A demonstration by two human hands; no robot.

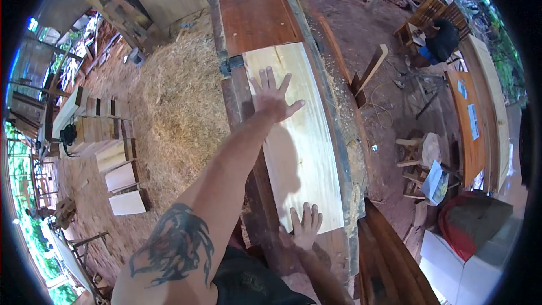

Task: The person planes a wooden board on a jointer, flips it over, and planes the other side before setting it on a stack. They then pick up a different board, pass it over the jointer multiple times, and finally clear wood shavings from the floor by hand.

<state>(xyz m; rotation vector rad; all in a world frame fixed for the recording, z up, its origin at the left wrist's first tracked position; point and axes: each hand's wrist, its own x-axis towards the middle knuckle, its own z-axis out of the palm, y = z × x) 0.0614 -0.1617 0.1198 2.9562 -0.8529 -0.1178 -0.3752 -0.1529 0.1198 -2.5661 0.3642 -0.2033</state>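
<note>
Grip open on both: left hand (273, 100), right hand (305, 227), one pale board (310, 158) beneath.

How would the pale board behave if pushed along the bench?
Pale board: likely stiff, no visible bend along its length. Unlikely to roll or tip, since it lies broad face down on the bench. Face looks smooth, so the left hand and right hand, laid flat, might slip.
</note>
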